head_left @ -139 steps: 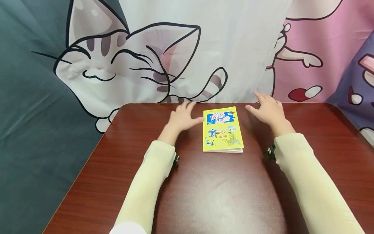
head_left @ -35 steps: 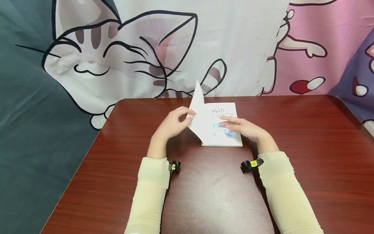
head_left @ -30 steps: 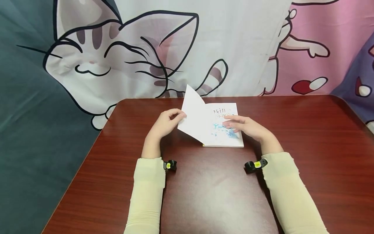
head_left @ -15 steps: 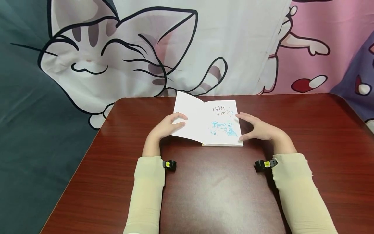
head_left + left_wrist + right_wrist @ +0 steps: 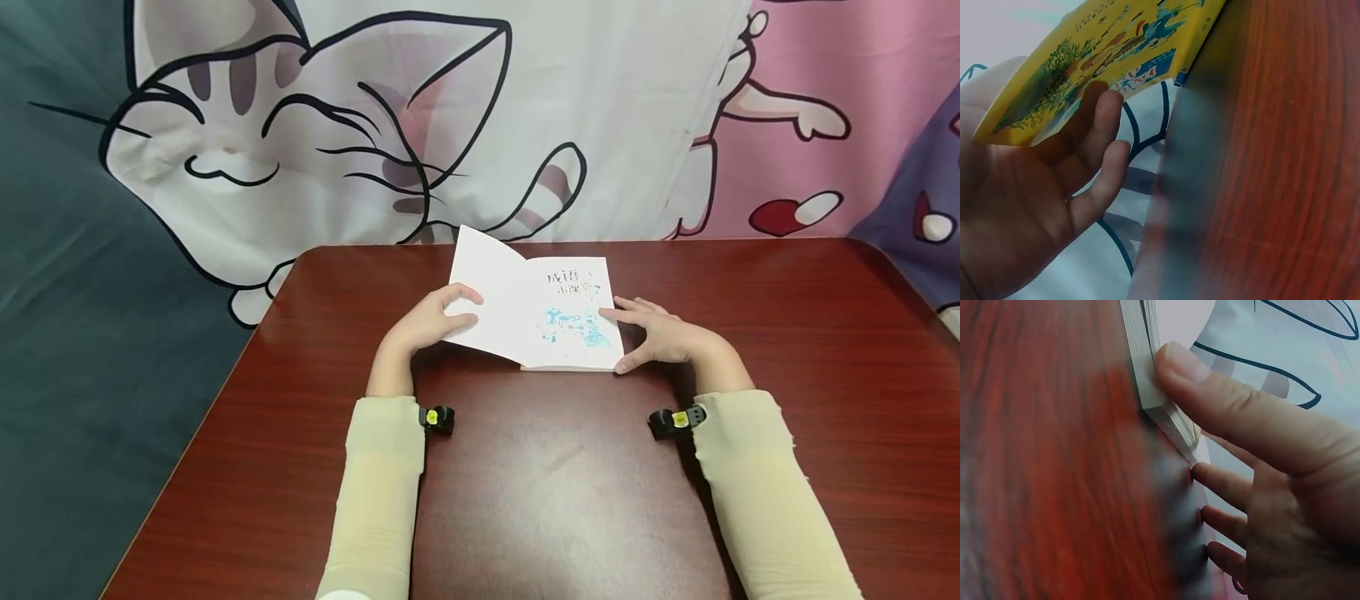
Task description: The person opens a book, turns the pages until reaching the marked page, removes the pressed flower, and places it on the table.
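A small yellow-covered book lies open on the table, its right-hand white page printed with Chinese characters and a blue drawing. My left hand holds the raised front cover, thumb and index finger on the white inner side. In the left wrist view, other fingers lie against the yellow outer side. My right hand is at the book's right edge, index fingertip over the page and thumb at the near corner. The right wrist view shows the thumb against the page block, other fingers spread along the side.
The book is near the far edge of a dark red-brown wooden table. Behind the table hangs a curtain with cartoon cats. Small black cameras sit on the left wrist and right wrist.
The closed book has been opened, its cover swung to the left by my left hand. My right hand has moved from over the page to the book's right edge.
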Available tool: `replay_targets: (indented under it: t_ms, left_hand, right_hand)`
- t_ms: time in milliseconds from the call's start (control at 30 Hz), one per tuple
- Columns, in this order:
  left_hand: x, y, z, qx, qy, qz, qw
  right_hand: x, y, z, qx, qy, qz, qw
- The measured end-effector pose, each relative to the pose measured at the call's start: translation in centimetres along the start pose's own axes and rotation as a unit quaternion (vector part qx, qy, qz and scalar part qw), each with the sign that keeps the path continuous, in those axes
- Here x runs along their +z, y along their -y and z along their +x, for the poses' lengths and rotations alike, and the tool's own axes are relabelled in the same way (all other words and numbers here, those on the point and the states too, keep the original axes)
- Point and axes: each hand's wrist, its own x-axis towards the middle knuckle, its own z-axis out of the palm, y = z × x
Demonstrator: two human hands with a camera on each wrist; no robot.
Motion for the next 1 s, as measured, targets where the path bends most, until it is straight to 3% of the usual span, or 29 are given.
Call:
replay_targets:
  t_ms: [333, 633, 800, 867, 1000]
  left_hand:
    - [-0.12, -0.14, 0.04, -0.006, -0.007, 0.016, 0.9998]
    - [-0.09, -0.11, 0.0, -0.012, -0.003, 0.012, 0.9998]
    - [-0.13, 0.06, 0.03, -0.006, 0.003, 0.002, 1.0]
    - [-0.23, -0.87, -0.38, -0.01, 0.008, -0.003, 0.9999]
    - [-0.33, -0.88, -0.47, -0.009, 0.009, -0.005, 0.9999]
  right_hand:
    - [-0.22, -0.28, 0.18, 0.003, -0.007, 0.001, 1.0]
    - [0.02, -0.45, 0.35, 0.01, -0.07, 0.033, 0.9969]
    - [-0.22, -0.58, 0.28, -0.019, -0.061, 0.028, 0.9976]
    - [-0.41, -0.58, 0.25, -0.038, -0.056, 0.045, 0.9967]
    - [-0.78, 0.24, -0.07, -0.064, -0.02, 0.097, 0.993]
